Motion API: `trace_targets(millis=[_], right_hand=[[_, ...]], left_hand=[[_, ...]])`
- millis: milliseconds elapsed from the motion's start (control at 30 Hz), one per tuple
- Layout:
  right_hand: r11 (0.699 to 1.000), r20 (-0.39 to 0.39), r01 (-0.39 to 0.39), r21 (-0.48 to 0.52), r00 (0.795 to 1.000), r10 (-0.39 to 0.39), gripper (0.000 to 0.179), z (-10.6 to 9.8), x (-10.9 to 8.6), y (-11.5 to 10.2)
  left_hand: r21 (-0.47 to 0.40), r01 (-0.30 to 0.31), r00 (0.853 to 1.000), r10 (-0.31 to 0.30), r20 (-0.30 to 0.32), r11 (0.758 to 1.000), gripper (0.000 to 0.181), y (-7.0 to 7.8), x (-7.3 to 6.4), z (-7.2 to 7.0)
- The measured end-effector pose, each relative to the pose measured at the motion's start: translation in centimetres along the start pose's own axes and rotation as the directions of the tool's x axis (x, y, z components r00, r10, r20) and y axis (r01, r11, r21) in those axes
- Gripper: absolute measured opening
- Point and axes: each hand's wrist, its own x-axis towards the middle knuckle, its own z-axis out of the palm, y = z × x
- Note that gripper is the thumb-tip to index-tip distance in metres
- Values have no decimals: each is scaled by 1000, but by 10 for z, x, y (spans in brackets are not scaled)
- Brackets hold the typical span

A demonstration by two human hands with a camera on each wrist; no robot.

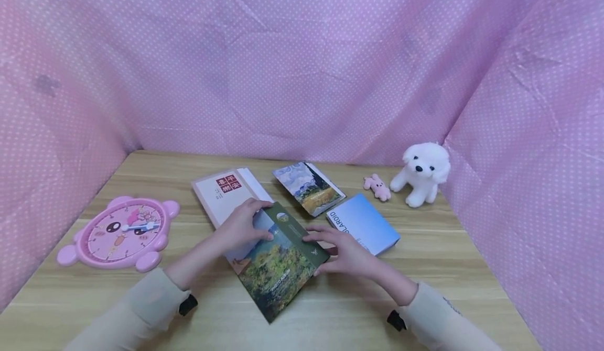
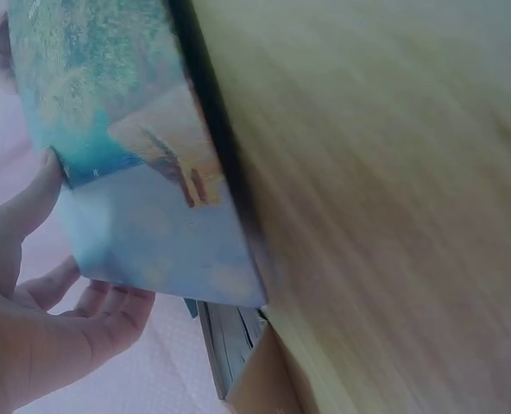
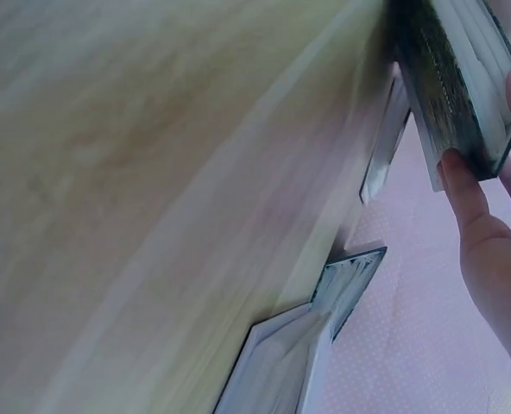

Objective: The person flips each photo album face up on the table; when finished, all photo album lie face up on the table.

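A photo album (image 1: pixel 278 256) with a landscape painting on its cover lies slanted at the middle of the wooden table (image 1: pixel 453 272), its top corner over a white book (image 1: pixel 222 191). My left hand (image 1: pixel 238 225) holds the album's upper left corner. In the left wrist view the thumb of that hand (image 2: pixel 31 293) sits on the edge of the album (image 2: pixel 126 129) and the fingers reach round the corner. My right hand (image 1: pixel 346 254) grips the album's right edge. In the right wrist view the fingers of this hand (image 3: pixel 497 250) pinch the thick edge of the album (image 3: pixel 454 95).
A pink toy clock (image 1: pixel 120 231) lies at the left. Behind the album are a book with a painted cover (image 1: pixel 308 187) and a blue Polaroid box (image 1: pixel 365 222). A small pink bear (image 1: pixel 377 187) and a white plush dog (image 1: pixel 422 173) stand at the back right. Pink dotted cloth walls the table.
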Motion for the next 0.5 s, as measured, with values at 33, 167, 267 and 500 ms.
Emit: trace_targets(millis=[33,167,267,500], right_hand=[[1000,-6,-9,17,1000,9,64,-1,0,0],[1000,-15,-27,12,1000,27,67,-1,0,-2],[1000,-29,-26,2,999,27,68,-2,0,-5],[999,-68,-37,-29,997,35,70,-6,2,-10]], left_hand=[[-5,-7,1000,7,-8,1000,75,0,0,0],[-11,-44,999,44,-33,999,75,1,1,-1],[-19,-78,996,77,-51,997,76,2,0,-2],[-39,-127,988,123,-89,991,76,3,0,-4]])
